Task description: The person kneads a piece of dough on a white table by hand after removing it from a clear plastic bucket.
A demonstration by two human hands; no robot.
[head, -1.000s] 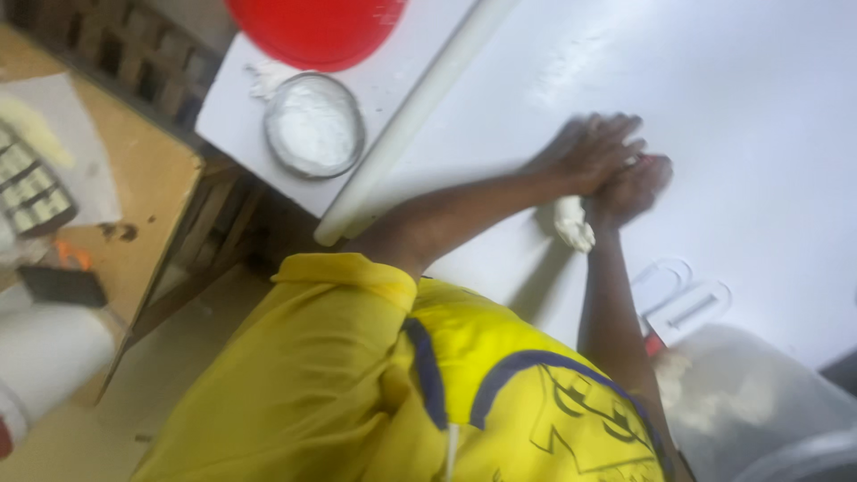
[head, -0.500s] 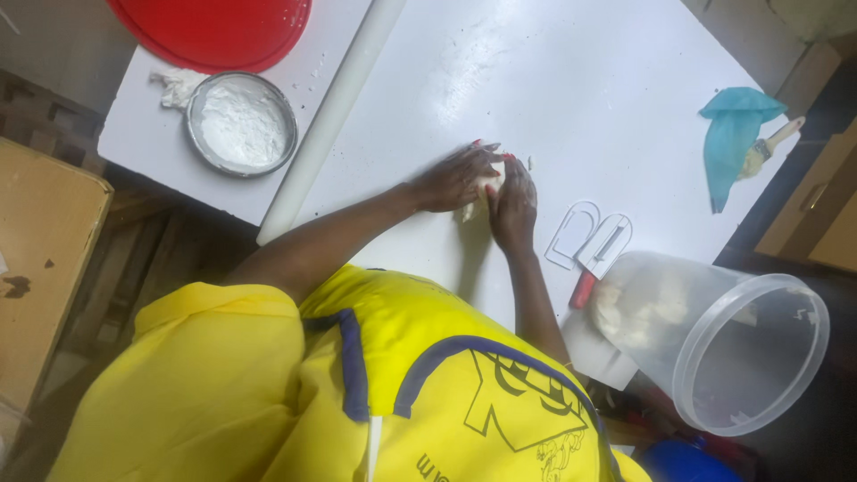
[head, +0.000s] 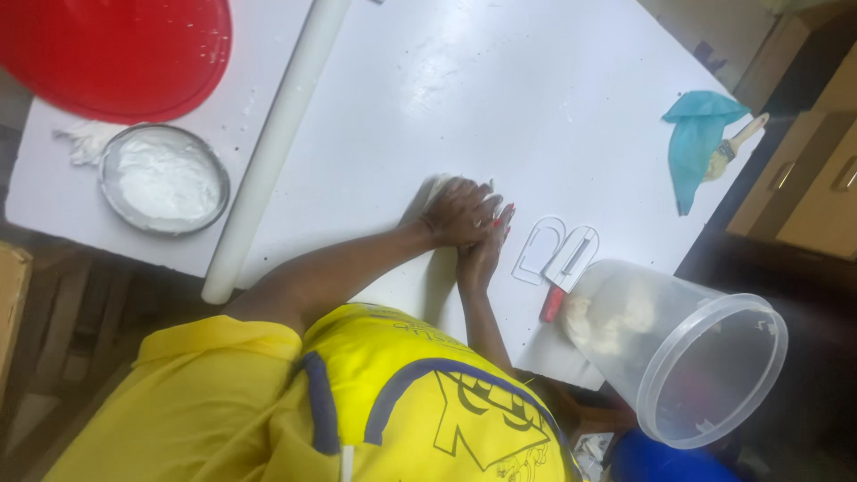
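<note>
Dough lump [head: 437, 186] mostly hidden under left hand [head: 460, 214]; only pale edge peeking at 11 o'clock of hand. Right hand [head: 482, 254] partly covered by left; grip on dough impossible to tell. Red basin [head: 116, 54] cut off by top edge. Clear tub [head: 687, 357] contents blurred, whitish. Blue object [head: 661, 460] cut off at bottom edge.

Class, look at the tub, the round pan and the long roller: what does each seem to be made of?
Tub: clear plastic, glossy; you see through its wall and rim. Round pan: likely metal, dull grey rim, holding white powder. Roller: smooth white tube, probably plastic, though the look leaves it open.
</note>
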